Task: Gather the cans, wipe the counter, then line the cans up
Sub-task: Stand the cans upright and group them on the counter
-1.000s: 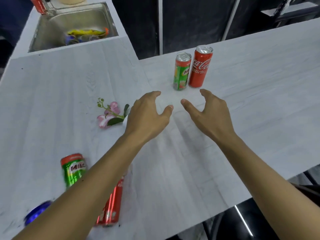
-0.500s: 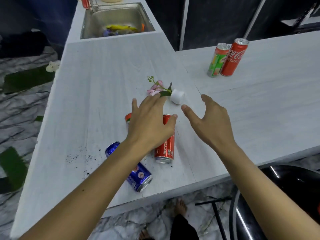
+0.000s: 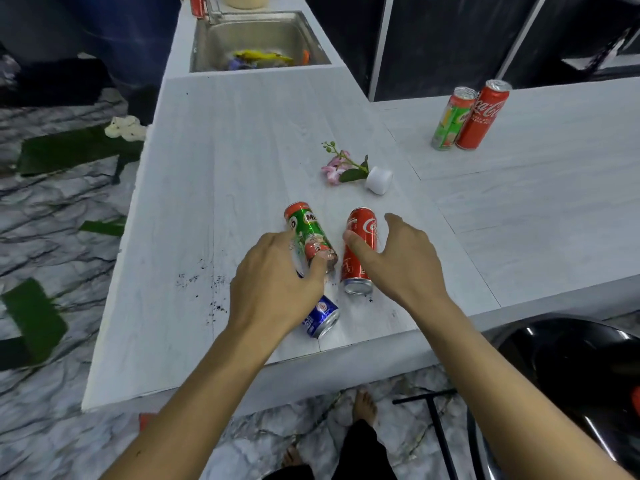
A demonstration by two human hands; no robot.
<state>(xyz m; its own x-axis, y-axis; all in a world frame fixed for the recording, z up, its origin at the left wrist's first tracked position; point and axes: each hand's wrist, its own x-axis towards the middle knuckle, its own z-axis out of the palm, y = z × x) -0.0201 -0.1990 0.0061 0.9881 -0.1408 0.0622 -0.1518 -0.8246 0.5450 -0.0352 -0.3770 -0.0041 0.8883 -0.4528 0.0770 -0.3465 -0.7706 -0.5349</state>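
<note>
White woodgrain counter (image 3: 263,140), marble floor (image 3: 62,216)

Toppled flower pot (image 3: 378,180); sink (image 3: 207,46) behind.

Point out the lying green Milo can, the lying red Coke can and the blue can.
Green Milo can (image 3: 308,227), head view, upper side.
Red Coke can (image 3: 362,225), head view, upper side.
Blue can (image 3: 320,317), head view, exposed end.

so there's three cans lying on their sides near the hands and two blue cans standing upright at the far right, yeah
Not quite. The two upright cans at the far right are not blue: the head view shows a green can and a red Coca-Cola can. The rest holds: a green Milo can, a red can and a blue can lie on their sides near the hands.
</note>
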